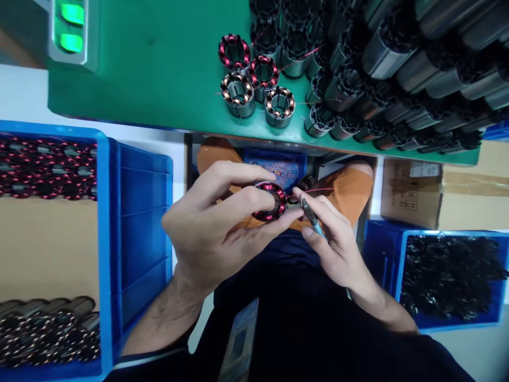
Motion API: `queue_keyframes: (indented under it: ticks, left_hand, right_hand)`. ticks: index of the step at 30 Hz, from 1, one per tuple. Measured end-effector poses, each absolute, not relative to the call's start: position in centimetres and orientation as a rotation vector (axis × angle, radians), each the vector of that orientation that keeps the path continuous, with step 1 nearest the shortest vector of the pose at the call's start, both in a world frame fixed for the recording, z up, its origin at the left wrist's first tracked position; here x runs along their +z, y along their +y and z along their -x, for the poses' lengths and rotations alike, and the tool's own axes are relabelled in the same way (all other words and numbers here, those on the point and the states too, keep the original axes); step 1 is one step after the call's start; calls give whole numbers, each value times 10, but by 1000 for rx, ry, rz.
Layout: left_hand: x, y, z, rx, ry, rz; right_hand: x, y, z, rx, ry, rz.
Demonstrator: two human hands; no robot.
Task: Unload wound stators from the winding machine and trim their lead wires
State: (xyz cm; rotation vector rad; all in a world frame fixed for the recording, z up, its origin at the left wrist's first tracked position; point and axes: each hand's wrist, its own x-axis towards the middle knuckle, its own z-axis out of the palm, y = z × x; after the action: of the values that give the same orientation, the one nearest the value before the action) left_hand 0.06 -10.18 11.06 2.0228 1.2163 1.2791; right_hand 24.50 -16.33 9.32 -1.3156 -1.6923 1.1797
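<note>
At the frame's centre, the left hand (210, 223) pinches a red-wound core (282, 200) while the right hand (338, 249) grips small cutters (311, 215) beside its loose red wire (322, 189), seemingly at a trimming step, the next move calling for steady hold and careful blade placement.

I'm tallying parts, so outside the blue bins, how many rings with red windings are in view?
3: one ring in the left hand; second ring and third ring on the green bench. Others may be hidden among the packed cylinders.
</note>
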Motion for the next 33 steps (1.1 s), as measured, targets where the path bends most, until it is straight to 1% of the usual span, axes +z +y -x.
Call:
queue_keyframes:
  ticks: [12,19,21,24,28,33]
  left_hand:
    - [114,-109,2,1219,1272,-2088]
    - [109,-107,0,1237,1255,-2049]
    - [104,-106,-1,1249,1253,-1942]
    - [97,-103,-5,1237,1146,-1541]
    - [91,-97,-15,1209,1046,-1014]
    - [92,-93,-28,1158,919,-789]
  right_hand:
    - [102,-154,-235,1014,-1770,1304]
    - [90,-156,-233,984,-1695,1341]
    - [86,-153,-235,962,-1671,1416]
    - [81,-148,-240,910,-1686,1488]
    - [76,-145,-242,700,-1807,1461]
    - [71,-147,-238,465,-1864,1420]
